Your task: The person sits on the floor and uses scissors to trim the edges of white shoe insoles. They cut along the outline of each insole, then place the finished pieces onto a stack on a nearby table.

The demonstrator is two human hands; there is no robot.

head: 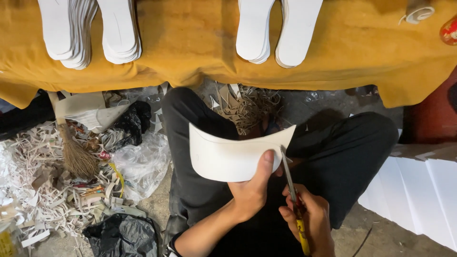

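Observation:
My left hand (252, 188) grips a curved white sheet (223, 154) by its lower right edge, thumb on top, above my lap in dark trousers (200, 123). A thin pencil line runs along the sheet's upper edge. My right hand (309, 219) holds scissors (293, 190) with a yellow and red handle. Their blades point up and meet the sheet's right edge beside my left thumb.
An ochre cloth covers the table (190, 43), with stacks of white sole-shaped cutouts at left (88, 28) and centre (278, 28). White and tan offcuts (38, 190), a small broom (76, 152) and plastic bags (140, 162) litter the floor at left. White sheets (419, 190) lie at right.

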